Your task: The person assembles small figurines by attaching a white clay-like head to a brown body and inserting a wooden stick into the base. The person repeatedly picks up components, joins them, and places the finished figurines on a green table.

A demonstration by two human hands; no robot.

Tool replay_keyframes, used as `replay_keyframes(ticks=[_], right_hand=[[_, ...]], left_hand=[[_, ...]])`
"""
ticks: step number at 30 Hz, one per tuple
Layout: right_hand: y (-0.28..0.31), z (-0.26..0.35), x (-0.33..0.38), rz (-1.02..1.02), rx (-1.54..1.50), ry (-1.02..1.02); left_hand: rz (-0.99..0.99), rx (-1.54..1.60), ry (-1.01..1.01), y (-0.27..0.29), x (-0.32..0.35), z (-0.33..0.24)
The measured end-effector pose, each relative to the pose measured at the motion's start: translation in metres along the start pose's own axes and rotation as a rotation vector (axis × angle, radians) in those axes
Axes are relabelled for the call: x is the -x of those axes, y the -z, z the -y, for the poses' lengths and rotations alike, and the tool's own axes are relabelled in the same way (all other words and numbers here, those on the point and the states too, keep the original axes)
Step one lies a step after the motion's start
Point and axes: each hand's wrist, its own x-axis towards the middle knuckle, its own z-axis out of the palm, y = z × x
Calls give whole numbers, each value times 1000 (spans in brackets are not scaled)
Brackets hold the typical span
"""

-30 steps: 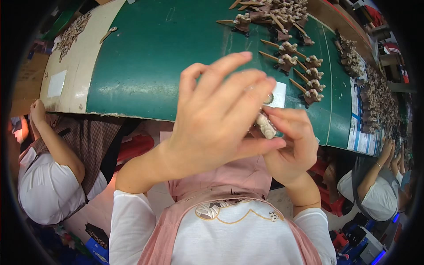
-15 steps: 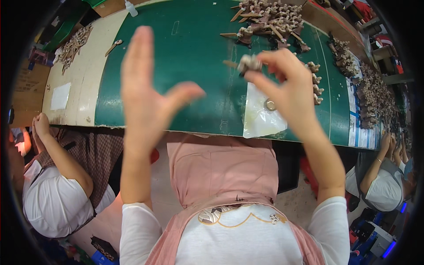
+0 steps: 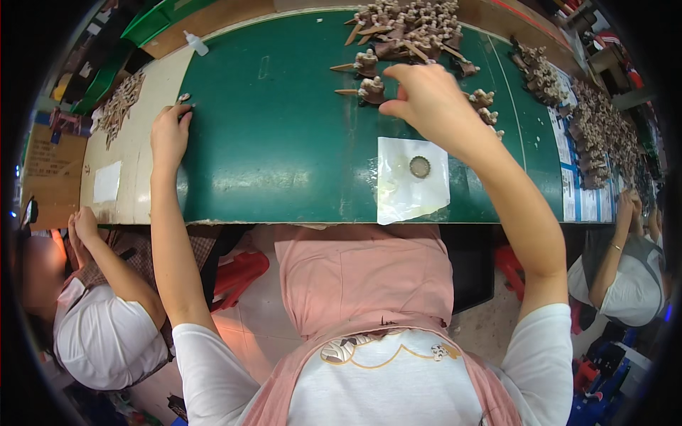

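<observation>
At the left edge of the green mat, my left hand [image 3: 169,136] has its fingers curled down over a small stick piece with a pale head [image 3: 185,97]; its brown stick is hidden under the hand. My right hand [image 3: 435,103] is open, thumb and forefinger apart, just right of a small brown-and-cream figurine [image 3: 371,91] on the mat. A brown flat stick juts from that figurine's left side. Behind it is a similar figurine [image 3: 366,64], also with a stick pointing left.
A heap of figurines [image 3: 419,28] covers the mat's far side. More lie right of my hand [image 3: 483,106] and at the far right [image 3: 604,135]. A round cap [image 3: 420,167] rests on a clear plastic sheet [image 3: 398,202]. Sticks [image 3: 119,110] and a white bottle [image 3: 196,44] are leftward. People sit either side.
My right hand has set the figurine down on the mat and let go of it. My left hand, spread in the air before, has reached left to the small stick piece.
</observation>
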Motion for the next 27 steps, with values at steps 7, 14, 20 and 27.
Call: replay_keyframes(ticks=[7, 14, 20, 27], right_hand=[[77, -18, 89, -216, -175, -217], [110, -209, 105, -541, 207, -606], [92, -236, 73, -496, 494, -485], [85, -242, 70, -343, 554, -555]], left_hand=[[-303, -197, -263, -16, -11, 21], [-49, -141, -128, -28, 4, -9], [-105, 59, -374, 13, 67, -164], [-67, 349, -443, 25, 96, -193]])
